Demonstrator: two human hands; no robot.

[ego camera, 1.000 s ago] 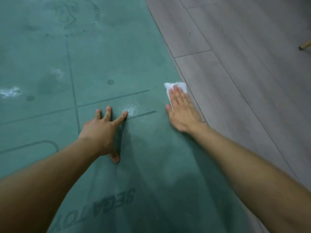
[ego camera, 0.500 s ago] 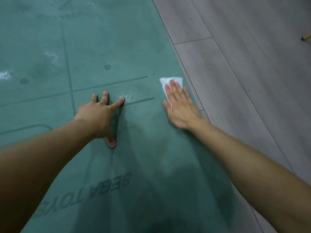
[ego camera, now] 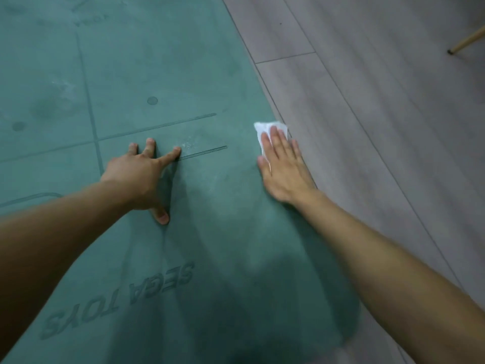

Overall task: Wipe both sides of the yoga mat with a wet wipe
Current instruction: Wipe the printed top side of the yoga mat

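Note:
A green yoga mat [ego camera: 162, 61] with printed lines and lettering lies flat on the floor and fills the left of the view. My right hand [ego camera: 284, 166] lies flat with straight fingers on a white wet wipe [ego camera: 263, 128] and presses it onto the mat at its right edge. Most of the wipe is hidden under the fingers. My left hand [ego camera: 143, 174] is spread on the mat's middle, fingertips and thumb pressing down. Pale dusty smudges [ego camera: 187, 144] show just beyond its index finger and further left.
Grey wood-look floor [ego camera: 367, 101] runs along the mat's right side. A thin wooden furniture leg [ego camera: 465, 42] with a dark tip stands at the upper right. A darker, damp-looking patch covers the mat near me.
My right hand with the wipe has slid slightly outward to the mat's right edge. My left hand stays planted in the same spot. The camera view has shifted a little.

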